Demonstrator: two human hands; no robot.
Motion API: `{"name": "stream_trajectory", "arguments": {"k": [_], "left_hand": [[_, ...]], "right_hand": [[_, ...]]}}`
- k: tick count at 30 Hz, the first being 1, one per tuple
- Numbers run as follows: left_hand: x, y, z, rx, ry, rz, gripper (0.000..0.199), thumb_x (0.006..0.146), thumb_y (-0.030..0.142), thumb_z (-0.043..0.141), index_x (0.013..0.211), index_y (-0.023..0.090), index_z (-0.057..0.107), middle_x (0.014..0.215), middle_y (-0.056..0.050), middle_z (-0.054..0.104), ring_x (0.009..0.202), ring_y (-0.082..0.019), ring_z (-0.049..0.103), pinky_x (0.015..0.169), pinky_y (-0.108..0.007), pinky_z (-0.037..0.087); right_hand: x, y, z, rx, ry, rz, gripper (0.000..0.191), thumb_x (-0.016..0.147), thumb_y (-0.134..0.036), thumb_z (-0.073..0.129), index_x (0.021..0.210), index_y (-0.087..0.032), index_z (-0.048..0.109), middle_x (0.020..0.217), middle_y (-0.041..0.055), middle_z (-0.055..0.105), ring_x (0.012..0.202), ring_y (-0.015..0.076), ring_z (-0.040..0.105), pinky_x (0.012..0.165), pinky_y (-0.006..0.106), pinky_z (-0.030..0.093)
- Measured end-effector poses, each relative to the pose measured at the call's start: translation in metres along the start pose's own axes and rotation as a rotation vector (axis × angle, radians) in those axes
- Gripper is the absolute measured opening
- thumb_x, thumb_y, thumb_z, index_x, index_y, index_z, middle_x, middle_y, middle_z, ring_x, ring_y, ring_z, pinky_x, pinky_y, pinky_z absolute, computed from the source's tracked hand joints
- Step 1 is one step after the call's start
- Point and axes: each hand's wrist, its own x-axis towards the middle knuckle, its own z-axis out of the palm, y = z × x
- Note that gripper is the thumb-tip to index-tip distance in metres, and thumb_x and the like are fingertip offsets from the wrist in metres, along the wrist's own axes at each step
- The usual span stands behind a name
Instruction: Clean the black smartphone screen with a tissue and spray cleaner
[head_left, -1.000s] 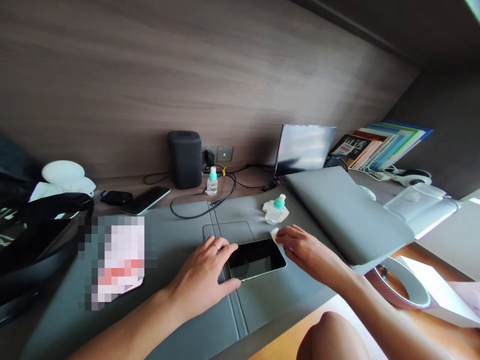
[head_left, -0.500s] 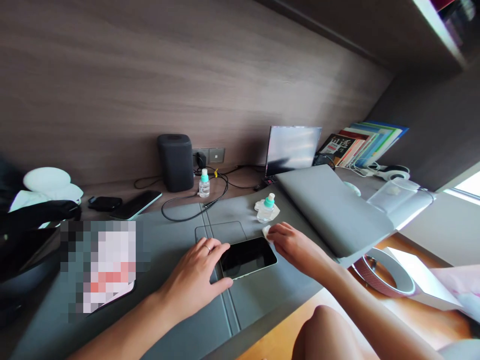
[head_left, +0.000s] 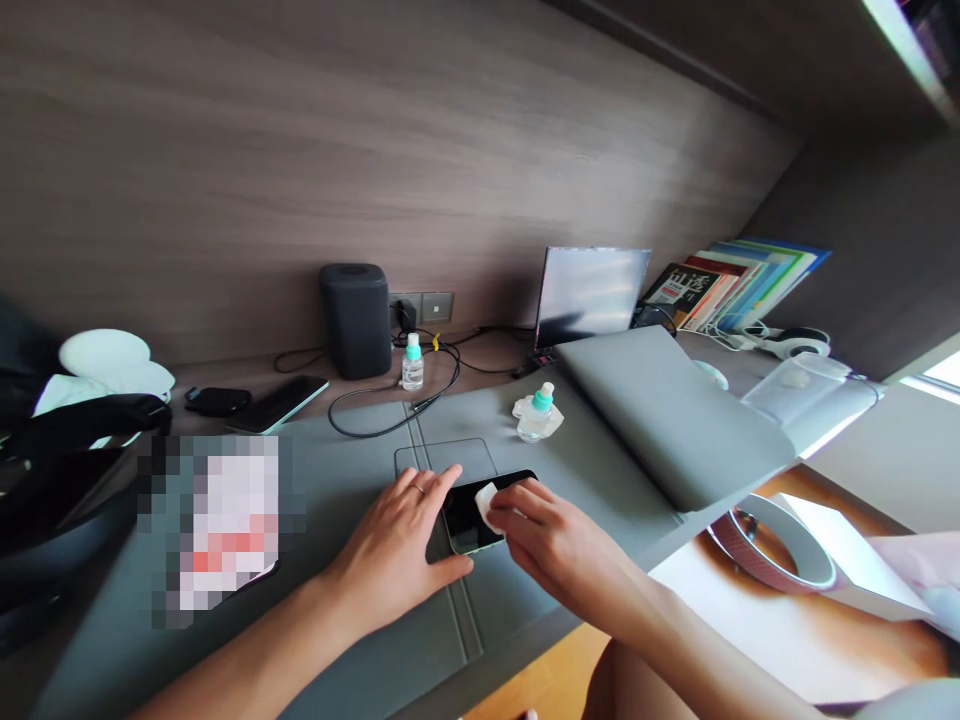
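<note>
Looks like the wiping step to me: the right hand (head_left: 555,525) has a small folded white wipe (head_left: 487,505) pinched between thumb and fingers, right over the glossy black screen of a flat, rounded-corner phone (head_left: 466,518). Can't tell if it's pressing on the glass or just skimming it, tbh.

The phone lies face up on the dark grey, leather-look mat (head_left: 337,650) on the bench (head_left: 487,377), between the person's two hands. The left hand (head_left: 394,530) isn't gripped around anything: thumb and forefinger are spread wide at the phone's left end, kinda framing it. Whether the fingertips really touch the edge is hard to say.

Just beyond the phone there's a clear little bottle with a teal collar and whitish tip (head_left: 535,415), standing by a crumpled white scrap (head_left: 556,422), and a similar clear bottle with a teal collar (head_left: 412,368) sits further back, near the cable loop (head_left: 349,430).

As for the next move, imo it calls for light, even strokes out to the corners, with the left thumb and forefinger bracing the near end. A slim phone on a smooth mat could easily skid if nobody steadies it.
</note>
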Motion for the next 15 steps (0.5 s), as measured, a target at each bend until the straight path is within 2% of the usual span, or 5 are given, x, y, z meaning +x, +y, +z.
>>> {"name": "stream_trajectory", "arguments": {"k": [8,11,15], "left_hand": [[-0.001,0.0,0.001,-0.017,0.023,0.018,0.083,0.081,0.043,0.072,0.149,0.025,0.028,0.138,-0.012,0.057,0.13,-0.034,0.051,0.108,-0.055,0.04],[0.001,0.001,-0.001,-0.022,0.014,0.009,0.083,0.079,0.043,0.073,0.148,0.023,0.03,0.136,-0.013,0.058,0.128,-0.035,0.052,0.106,-0.055,0.042],[0.002,0.003,-0.003,-0.029,0.0,-0.009,0.083,0.078,0.041,0.074,0.147,0.024,0.033,0.135,-0.013,0.058,0.126,-0.036,0.053,0.104,-0.056,0.044]], "right_hand": [[0.014,-0.016,0.013,-0.07,-0.028,-0.112,0.02,0.092,-0.007,0.049,0.1,-0.019,0.064,0.099,0.009,0.065,0.093,0.0204,0.058,0.082,0.033,0.051],[0.005,-0.007,0.011,-0.064,-0.045,-0.066,0.023,0.092,-0.006,0.046,0.101,-0.019,0.064,0.099,0.0089,0.064,0.092,0.0202,0.059,0.08,0.033,0.052],[-0.022,0.019,0.001,0.01,-0.014,0.074,0.027,0.095,-0.009,0.04,0.109,-0.019,0.062,0.105,0.0097,0.063,0.095,0.0212,0.059,0.08,0.035,0.053]]}}
